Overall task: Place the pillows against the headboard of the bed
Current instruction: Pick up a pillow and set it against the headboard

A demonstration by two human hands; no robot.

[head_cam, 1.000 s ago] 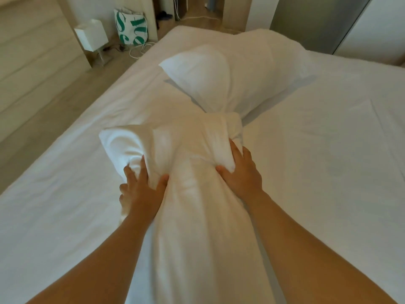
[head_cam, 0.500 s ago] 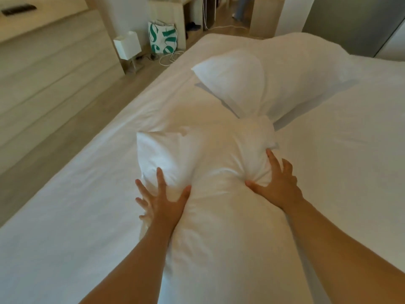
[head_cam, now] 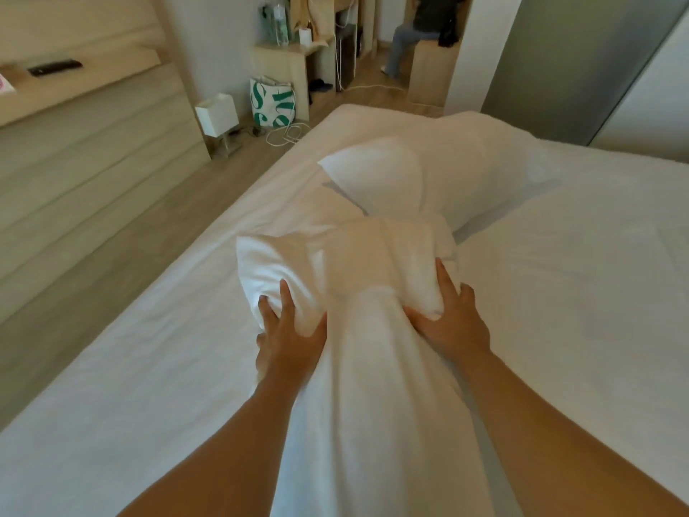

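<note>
Two white pillows are lying on the bed [head_cam: 559,292], whose sheet is showing smooth and taut, offering a slick, level surface with little to snag. No headboard is appearing in view; the wood-panelled wall [head_cam: 93,173] is running along the left, beyond a strip of wood floor [head_cam: 149,248].

Far pillow [head_cam: 440,169] is resting untouched near the bed's far end, plump and rounded. Near pillow [head_cam: 346,263] is sitting just in front of it, apparently touching it, and is bunching at its middle under the grip, judged to be light, soft and easily deformed, unlikely to slip or break. Holding at both sides of the pinched waist is looking adequate; gripping nearer the corners would likely be keeping its shape better.

Left hand [head_cam: 290,330] is clutching the near pillow's left flank, fingers spread and sinking into the fabric. Right hand [head_cam: 451,322] is grasping the right flank likewise.

Smaller items are standing on the floor: a green-lettered bag [head_cam: 272,102] and a white lamp [head_cam: 217,114], well apart from the work.
</note>
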